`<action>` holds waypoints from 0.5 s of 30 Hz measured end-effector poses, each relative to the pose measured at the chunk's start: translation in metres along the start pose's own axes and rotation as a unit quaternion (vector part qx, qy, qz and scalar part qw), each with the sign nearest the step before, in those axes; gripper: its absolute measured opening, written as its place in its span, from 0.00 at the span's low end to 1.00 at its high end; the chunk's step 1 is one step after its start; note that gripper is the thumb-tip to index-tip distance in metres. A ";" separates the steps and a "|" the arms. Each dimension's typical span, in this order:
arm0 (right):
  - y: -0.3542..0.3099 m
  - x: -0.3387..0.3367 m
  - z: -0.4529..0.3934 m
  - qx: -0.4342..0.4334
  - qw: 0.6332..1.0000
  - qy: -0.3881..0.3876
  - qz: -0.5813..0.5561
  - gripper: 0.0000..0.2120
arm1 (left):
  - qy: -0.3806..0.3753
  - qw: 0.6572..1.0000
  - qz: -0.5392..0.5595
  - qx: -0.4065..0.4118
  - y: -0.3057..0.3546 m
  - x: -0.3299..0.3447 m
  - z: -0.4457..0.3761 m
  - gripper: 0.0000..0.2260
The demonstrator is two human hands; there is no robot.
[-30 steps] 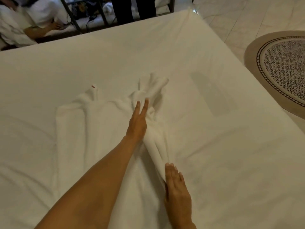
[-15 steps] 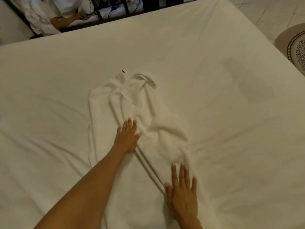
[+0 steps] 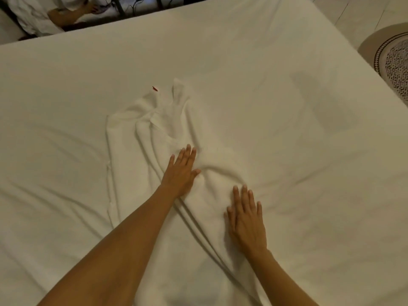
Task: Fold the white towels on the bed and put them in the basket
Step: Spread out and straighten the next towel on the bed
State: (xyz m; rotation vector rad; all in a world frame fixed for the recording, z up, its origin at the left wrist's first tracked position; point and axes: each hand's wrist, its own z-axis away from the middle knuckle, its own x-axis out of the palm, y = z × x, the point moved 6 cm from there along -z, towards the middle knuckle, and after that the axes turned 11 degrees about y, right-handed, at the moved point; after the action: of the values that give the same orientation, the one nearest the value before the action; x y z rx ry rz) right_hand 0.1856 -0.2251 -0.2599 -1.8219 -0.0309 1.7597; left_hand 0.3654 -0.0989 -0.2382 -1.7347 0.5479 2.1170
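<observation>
White bed [image 3: 265, 85], rumpled towel [image 3: 141, 155], flat hands

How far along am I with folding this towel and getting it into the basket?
Early on. Done: one white towel is laid out on the bed, but it is bunched and creased, with no neat fold yet. In hand: the left hand and right hand lie flat and open on the towel, pressing the ridges. Left: smoothing, folding, and putting it in the basket, which is not in view.
</observation>
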 end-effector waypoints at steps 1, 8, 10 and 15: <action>0.000 -0.007 -0.017 0.006 1.000 -0.006 -0.012 0.30 | -0.003 1.000 -0.017 0.022 0.005 -0.003 -0.005 0.27; -0.015 -0.026 -0.121 0.018 0.994 -0.059 -0.093 0.24 | -0.050 0.996 -0.023 0.067 0.005 -0.017 -0.028 0.27; -0.019 -0.022 -0.135 0.001 0.994 -0.071 -0.089 0.24 | -0.059 0.995 -0.048 0.061 -0.006 -0.018 -0.030 0.25; -0.019 -0.001 -0.139 -0.016 0.991 -0.115 -0.066 0.20 | -0.063 0.986 -0.124 0.087 -0.025 -0.008 -0.036 0.25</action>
State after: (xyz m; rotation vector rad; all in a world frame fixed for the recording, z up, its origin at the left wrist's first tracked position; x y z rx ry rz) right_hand 0.3204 -0.2647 -0.2589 -1.5902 -0.2656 1.8746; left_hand 0.4101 -0.0959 -0.2384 -1.4796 0.4407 1.9269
